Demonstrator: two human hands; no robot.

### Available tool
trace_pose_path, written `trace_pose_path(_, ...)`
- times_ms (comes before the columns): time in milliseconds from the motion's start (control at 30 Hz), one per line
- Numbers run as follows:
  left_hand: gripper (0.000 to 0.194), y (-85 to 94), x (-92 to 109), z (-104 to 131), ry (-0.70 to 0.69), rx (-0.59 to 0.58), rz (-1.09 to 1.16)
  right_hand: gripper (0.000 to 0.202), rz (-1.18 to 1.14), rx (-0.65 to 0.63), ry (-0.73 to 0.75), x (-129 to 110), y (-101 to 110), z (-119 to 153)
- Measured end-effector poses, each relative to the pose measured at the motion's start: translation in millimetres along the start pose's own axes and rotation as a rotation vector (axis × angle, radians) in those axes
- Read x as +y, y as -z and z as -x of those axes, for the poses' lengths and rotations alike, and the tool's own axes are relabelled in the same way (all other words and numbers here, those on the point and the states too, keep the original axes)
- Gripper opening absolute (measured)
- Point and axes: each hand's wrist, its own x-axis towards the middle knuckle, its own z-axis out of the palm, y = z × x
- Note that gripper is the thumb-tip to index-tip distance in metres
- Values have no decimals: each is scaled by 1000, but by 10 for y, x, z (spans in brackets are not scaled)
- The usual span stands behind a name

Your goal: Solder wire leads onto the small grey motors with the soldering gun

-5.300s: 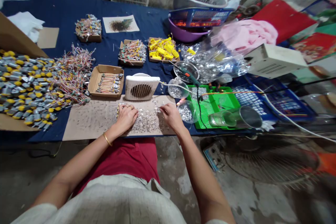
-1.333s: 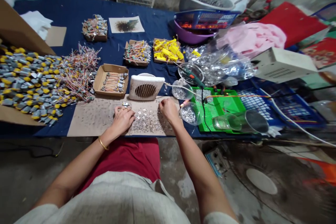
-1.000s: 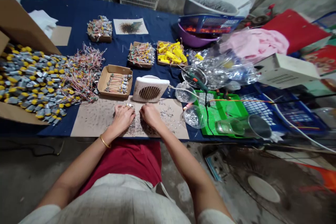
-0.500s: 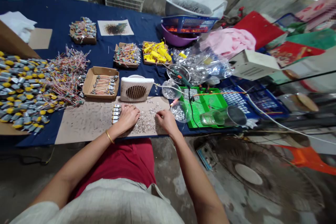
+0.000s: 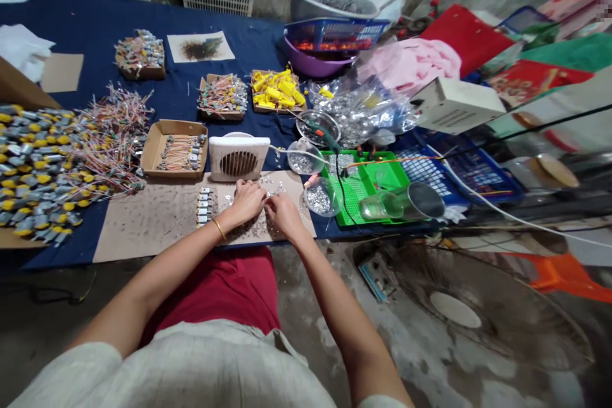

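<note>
My left hand [image 5: 247, 203] and my right hand [image 5: 283, 213] come together over a cardboard sheet [image 5: 148, 220], fingertips almost touching. Both have their fingers bent in a pinch; whatever is between them is too small or hidden to make out. Around them lie scattered tiny metal parts [image 5: 261, 227]. Just left of my left hand stands a short row of small motors [image 5: 204, 206]. Behind the hands is a white vented box [image 5: 240, 159] with a dark grille. A clear bowl of small metal pieces [image 5: 319, 199] sits to the right of my right hand.
At left are heaped motors [image 5: 33, 172] and wired parts [image 5: 117, 134]. Cardboard trays hold wired pieces [image 5: 182, 153] and yellow parts [image 5: 277, 90]. A green basket [image 5: 351, 204] with a tipped clear cup [image 5: 382, 206] stands right, near a soldering iron [image 5: 325, 136]. A fan [image 5: 454, 309] is below.
My left hand has shifted away from the row of motors, which now shows fully. My right hand has moved left to meet it. The whole view has shifted slightly.
</note>
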Motion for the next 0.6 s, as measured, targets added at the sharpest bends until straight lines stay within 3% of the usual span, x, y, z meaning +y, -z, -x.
trace_pose_path(100, 21, 139, -164, 156, 38, 70, 52, 21, 7, -7, 22, -7, -20, -25)
trace_pose_path(267, 18, 345, -539, 763, 205, 168, 68, 22, -1, -10, 60, -60, 30, -50)
trace_pose_path(400, 17, 226, -584, 1078, 208, 120, 69, 19, -17, -49, 174, -277, 59, -59)
trace_pose_path(500, 15, 80, -522, 1116, 171, 110, 62, 19, -18, -99, 249, -452, 17, -59)
trace_pose_path(600, 16, 23, -491, 1117, 136, 117, 34, 17, -18, -110, 243, -472, 24, -39)
